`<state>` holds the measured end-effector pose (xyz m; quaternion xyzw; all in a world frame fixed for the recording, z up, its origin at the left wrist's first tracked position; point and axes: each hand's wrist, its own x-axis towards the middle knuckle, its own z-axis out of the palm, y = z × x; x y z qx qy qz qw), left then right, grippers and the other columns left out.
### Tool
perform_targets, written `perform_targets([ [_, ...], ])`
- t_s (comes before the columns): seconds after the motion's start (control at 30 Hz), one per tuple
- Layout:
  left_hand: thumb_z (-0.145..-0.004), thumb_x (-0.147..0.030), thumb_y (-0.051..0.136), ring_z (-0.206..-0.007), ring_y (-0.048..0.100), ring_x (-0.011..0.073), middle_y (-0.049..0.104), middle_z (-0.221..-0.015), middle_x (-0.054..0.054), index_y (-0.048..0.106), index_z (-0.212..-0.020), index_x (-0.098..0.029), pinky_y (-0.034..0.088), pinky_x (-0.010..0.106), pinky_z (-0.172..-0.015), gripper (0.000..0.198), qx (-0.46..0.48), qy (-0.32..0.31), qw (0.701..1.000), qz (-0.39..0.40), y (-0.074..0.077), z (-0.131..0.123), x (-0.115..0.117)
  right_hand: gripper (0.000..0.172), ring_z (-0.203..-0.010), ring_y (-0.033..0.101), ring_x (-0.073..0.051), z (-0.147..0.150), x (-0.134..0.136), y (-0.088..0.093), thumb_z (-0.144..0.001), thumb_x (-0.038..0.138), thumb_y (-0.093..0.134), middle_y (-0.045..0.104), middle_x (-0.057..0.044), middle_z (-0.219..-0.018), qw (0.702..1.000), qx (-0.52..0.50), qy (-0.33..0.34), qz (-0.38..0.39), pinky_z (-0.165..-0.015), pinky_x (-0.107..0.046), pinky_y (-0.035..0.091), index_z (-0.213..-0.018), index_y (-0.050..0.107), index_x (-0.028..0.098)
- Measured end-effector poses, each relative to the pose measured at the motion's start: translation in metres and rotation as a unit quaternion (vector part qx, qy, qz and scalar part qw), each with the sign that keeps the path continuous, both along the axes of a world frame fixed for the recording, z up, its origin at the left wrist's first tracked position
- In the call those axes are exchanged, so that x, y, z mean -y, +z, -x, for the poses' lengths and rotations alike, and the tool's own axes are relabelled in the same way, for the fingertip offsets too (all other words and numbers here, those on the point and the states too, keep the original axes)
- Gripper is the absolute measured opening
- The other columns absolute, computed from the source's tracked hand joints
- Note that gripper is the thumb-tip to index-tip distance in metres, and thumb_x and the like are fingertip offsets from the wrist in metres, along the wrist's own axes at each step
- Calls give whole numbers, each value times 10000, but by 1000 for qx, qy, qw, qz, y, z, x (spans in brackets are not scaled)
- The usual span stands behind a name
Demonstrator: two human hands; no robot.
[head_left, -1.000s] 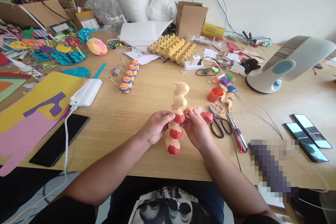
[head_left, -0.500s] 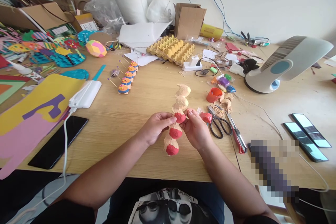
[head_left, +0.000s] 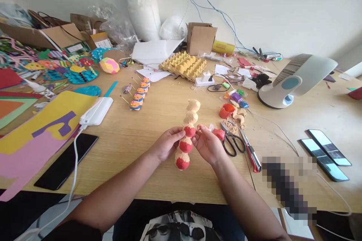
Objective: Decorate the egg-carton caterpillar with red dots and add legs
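My left hand (head_left: 171,143) is closed on the left side of an egg-carton strip (head_left: 190,117), thumb on top near its middle. The strip is a row of several bumps coated in pale peach clay. Three of them nearest me have red clay (head_left: 186,147) on their faces; the far two are all peach. My right hand (head_left: 207,145) is just right of the strip, fingers curled and fingertips close to the third bump. Whether a bit of clay sits in its pinch is too small to tell. A wrapped red clay packet (head_left: 218,134) lies beyond this hand, partly hidden.
Scissors (head_left: 232,141) and a red box cutter (head_left: 252,154) lie to the right, near a red cup (head_left: 226,110) and coloured clay packets (head_left: 236,98). A finished caterpillar (head_left: 140,94) stands ahead left. Further back are yellow egg trays (head_left: 183,66); at right, a white lamp-like device (head_left: 294,83).
My right hand's fingers have drawn slightly back from the third bump's edge. My left hand keeps its hold on the strip. The camera view has tilted up a little.
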<state>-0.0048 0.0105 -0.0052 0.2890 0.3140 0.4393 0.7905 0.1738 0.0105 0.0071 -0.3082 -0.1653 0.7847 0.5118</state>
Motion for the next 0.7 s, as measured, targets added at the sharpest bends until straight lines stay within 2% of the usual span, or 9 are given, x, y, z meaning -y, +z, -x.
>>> perform_targets([
  [0.17,-845,-353,776,-738,677,168,738,-888,89,747,-976,-154,504,281,-696,240,30,-18,999,-25,-3,-1,-3,235,-752,573,-137,-4,-3,-4,-805,373,781,633,5,-835,998,-1,47,-52,-647,-255,431,-793,608,214],
  [0.4,-857,-419,735,-839,684,225,730,-958,132,738,-1076,-143,493,302,-719,352,20,-47,998,-35,2,-5,-3,260,-701,533,-135,-5,-7,-16,-774,377,818,624,11,-795,996,3,48,-69,-636,-263,385,-794,617,213],
  [0.57,-878,-456,694,-785,638,196,715,-904,100,750,-995,-145,477,314,-741,337,20,-39,999,-6,4,-5,-5,269,-688,541,-129,-4,-8,-18,-751,363,850,635,12,-778,996,13,41,-74,-617,-260,379,-794,640,200],
  [0.7,-868,-398,723,-741,591,161,698,-853,66,747,-962,-139,450,294,-698,276,-7,-22,1000,-7,10,0,-6,252,-722,587,-128,-1,-3,-6,-754,336,860,681,-3,-819,998,28,35,-53,-656,-262,417,-820,673,182],
])
